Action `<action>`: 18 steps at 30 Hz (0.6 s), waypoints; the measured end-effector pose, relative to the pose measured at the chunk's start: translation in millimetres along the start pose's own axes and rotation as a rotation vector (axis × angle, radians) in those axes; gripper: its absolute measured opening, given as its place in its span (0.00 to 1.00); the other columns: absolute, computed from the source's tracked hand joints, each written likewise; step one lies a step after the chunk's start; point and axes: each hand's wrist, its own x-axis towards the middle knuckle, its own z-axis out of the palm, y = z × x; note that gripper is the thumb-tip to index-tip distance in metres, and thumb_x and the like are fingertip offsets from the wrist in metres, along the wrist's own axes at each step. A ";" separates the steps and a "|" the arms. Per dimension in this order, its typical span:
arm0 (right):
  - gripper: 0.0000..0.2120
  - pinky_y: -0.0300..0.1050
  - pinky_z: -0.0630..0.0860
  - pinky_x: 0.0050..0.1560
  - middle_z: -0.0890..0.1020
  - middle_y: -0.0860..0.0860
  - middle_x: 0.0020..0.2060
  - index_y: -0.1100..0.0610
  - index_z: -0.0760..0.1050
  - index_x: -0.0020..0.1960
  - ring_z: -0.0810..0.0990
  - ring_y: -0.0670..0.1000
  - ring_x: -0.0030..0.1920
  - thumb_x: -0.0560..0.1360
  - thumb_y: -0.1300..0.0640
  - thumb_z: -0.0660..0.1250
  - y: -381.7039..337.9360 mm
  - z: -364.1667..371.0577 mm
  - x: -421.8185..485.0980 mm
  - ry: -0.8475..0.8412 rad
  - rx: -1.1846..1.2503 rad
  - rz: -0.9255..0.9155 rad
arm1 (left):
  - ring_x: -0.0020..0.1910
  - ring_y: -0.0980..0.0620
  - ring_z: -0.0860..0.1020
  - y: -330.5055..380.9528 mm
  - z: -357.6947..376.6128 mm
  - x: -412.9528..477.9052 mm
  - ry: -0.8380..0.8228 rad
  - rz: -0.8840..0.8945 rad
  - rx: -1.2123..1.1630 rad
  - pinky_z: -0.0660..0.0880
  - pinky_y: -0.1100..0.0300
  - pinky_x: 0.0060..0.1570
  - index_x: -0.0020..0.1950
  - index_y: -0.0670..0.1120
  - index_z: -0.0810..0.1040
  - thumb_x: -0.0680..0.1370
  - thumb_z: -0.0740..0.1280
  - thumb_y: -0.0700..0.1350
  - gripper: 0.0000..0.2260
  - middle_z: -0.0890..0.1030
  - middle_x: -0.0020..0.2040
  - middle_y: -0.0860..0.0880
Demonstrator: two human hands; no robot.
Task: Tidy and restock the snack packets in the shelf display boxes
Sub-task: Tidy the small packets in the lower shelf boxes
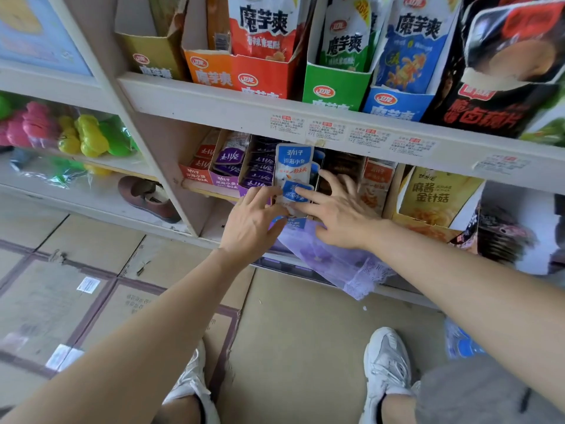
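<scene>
Snack packets [293,166], glossy blue-and-white foil, flat and rectangular with pinched ends, stand upright in a tight stack at the front of the lower shelf [208,191]. The tallest rises almost to the shelf board [232,105] above it, and a smaller packet sits slanted across its lower half. White print on a blue band at the top, a pale middle, that's the look of them.

Left hand [250,221] is on the stack's left edge: fingers [263,192] curled against the side, thumb tucked in below, gripping. Right hand [333,215] comes in from the other side, fingers spread and fairly straight, forefinger pressed flat on the small packet, nothing closed inside the palm. A strip of blue cardboard box [292,223] peeks out between the two thumbs.

Just under the right hand hangs a sheer purple mesh bag [336,258], soft, with a frilly lace edge. To the left, a purple display box [227,171] of shiny purple packets, then a red box [195,172]. To the right, orange packets [376,185] and a matte yellow pouch [437,194] in a cardboard tray.

Up top, stiff card boxes in orange [244,75], green [333,87] and blue [394,105] hold tall crinkled bags. Paper price labels [336,131] dot the shelf board's edge. Down below, flattened brown cardboard [299,332] covers the floor under white sneakers [388,362].
</scene>
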 end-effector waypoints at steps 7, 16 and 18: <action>0.26 0.65 0.59 0.67 0.70 0.45 0.74 0.47 0.74 0.70 0.62 0.58 0.74 0.73 0.58 0.59 6.1 -2.0 -9.2 0.221 0.154 -0.066 | 0.68 0.40 0.69 7.5 -6.0 25.7 0.009 -0.028 0.064 0.72 0.46 0.66 0.78 0.45 0.69 0.77 0.66 0.40 0.28 0.69 0.77 0.45; 0.26 0.56 0.67 0.57 0.79 0.52 0.65 0.54 0.81 0.62 0.75 0.57 0.66 0.66 0.62 0.62 -4.0 8.9 -18.3 0.481 0.232 -0.097 | 0.56 0.54 0.76 19.6 -14.8 41.7 0.243 -0.253 -0.285 0.79 0.56 0.53 0.74 0.44 0.72 0.81 0.70 0.41 0.21 0.72 0.68 0.44; 0.29 0.58 0.66 0.62 0.76 0.52 0.70 0.54 0.78 0.67 0.71 0.58 0.71 0.66 0.62 0.63 -6.3 12.7 -20.9 0.402 0.199 -0.069 | 0.47 0.53 0.79 19.3 -16.3 45.4 0.228 -0.350 -0.345 0.79 0.57 0.47 0.68 0.46 0.77 0.80 0.71 0.43 0.17 0.78 0.59 0.47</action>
